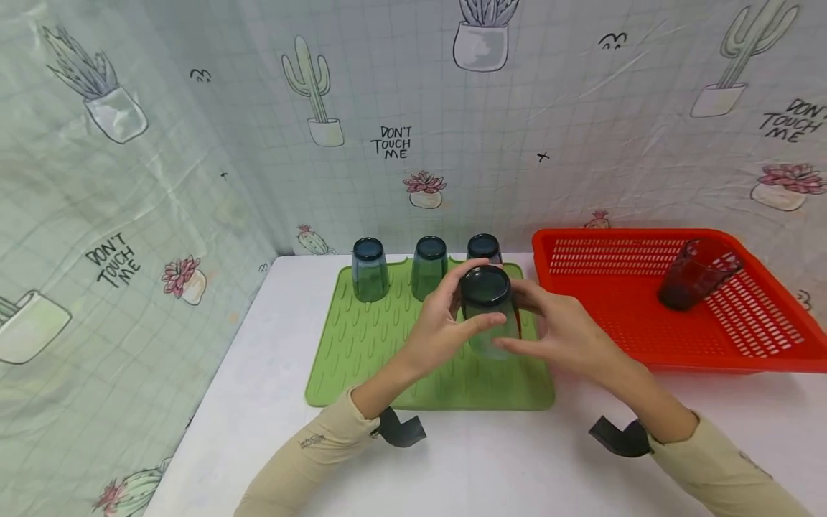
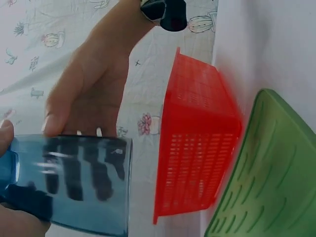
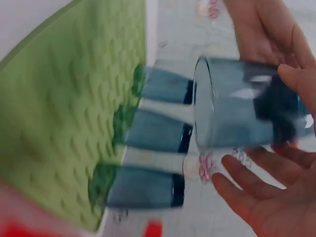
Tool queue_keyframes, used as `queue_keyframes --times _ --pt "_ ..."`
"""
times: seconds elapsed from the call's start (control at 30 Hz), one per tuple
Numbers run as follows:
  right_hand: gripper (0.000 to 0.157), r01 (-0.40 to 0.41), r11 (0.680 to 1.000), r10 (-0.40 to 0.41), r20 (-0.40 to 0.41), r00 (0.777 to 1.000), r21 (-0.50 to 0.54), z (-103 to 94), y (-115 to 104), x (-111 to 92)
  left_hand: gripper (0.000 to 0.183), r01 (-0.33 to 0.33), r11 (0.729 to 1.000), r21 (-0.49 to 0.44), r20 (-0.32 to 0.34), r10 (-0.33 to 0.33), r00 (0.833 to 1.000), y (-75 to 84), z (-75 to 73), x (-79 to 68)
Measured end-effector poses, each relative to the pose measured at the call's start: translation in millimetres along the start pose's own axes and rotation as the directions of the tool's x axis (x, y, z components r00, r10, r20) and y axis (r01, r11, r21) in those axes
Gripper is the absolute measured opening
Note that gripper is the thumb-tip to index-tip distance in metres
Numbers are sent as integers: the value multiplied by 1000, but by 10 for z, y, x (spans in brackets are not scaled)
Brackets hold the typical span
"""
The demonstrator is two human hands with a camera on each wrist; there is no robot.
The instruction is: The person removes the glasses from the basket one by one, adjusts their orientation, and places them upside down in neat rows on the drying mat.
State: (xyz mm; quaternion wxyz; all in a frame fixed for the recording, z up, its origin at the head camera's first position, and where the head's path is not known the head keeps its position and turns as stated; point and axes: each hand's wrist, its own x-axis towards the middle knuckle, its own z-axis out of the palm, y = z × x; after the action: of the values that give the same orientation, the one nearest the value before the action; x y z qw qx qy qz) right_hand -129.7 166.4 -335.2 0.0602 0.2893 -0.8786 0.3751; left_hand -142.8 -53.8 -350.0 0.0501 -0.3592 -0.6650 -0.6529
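Note:
A bluish clear tumbler [image 1: 486, 287] is held upside down above the green drying mat [image 1: 400, 373]. My left hand [image 1: 439, 327] grips it near its base, thumb across the front. Around the tumbler's other side, my right hand [image 1: 565, 327] spreads its thumb and fingers. In the right wrist view, several straight right fingers [image 3: 234, 182] stand apart from the glass. Behind the held tumbler, three similar ones stand upside down along the mat's back edge: a left tumbler [image 1: 370, 269], a middle tumbler [image 1: 429, 268] and a partly hidden right tumbler [image 1: 483, 248].
At the right, a red plastic basket [image 1: 607, 316] stands beside the mat, with one tumbler [image 1: 698, 273] leaning inside. A white table [image 1: 258, 402] lies beneath everything. Behind and at the left hangs a cactus-print cloth [image 1: 258, 179].

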Motion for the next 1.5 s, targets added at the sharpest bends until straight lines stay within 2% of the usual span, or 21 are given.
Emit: queue_keyframes --times 0.13,0.23,0.4,0.53,0.7,0.77,0.9,1.03,1.13,1.3,1.43,1.5 --pt "71 34 984 -34 5 999 -174 -198 83 -87 74 15 1000 26 -28 -14 1000 -12 -50 -46" --pt "67 48 953 -55 -16 998 -299 -375 194 -147 74 26 999 24 -40 -25 999 -28 -90 -74" --pt "66 29 902 -44 -24 999 -431 -652 412 -210 73 27 999 34 -63 -25 998 -42 -170 -115" --pt "66 -52 866 56 -6 998 -497 -867 538 -228 73 10 999 51 -85 -6 996 -40 -242 -132" --pt "65 -147 814 194 25 981 -562 -1131 730 -188 74 21 997 72 -105 -14 994 -29 -299 -146" --pt "64 -155 790 220 39 975 -593 -1239 848 -166 74 30 996 78 -110 -21 994 -28 -313 -153" --pt "60 -139 751 219 44 975 -645 -1438 1116 -145 74 37 994 100 -111 -26 993 -39 -338 -176" --pt "60 -152 721 239 37 970 -676 -1597 1374 -137 75 31 991 128 -120 -16 993 -63 -387 -198" --pt "64 -187 713 288 40 957 -676 -1702 1561 -141 74 17 991 136 -124 0 992 -83 -438 -211" --pt "74 -251 714 388 71 919 -654 -1843 1818 -162 76 6 987 160 -126 14 992 -101 -531 -240" --pt "79 -244 734 415 134 900 -633 -1912 1975 -165 76 18 984 179 -131 5 991 -105 -595 -267" --pt "80 -237 734 419 151 895 -636 -1940 2041 -162 77 32 982 187 -134 -6 991 -101 -617 -282"
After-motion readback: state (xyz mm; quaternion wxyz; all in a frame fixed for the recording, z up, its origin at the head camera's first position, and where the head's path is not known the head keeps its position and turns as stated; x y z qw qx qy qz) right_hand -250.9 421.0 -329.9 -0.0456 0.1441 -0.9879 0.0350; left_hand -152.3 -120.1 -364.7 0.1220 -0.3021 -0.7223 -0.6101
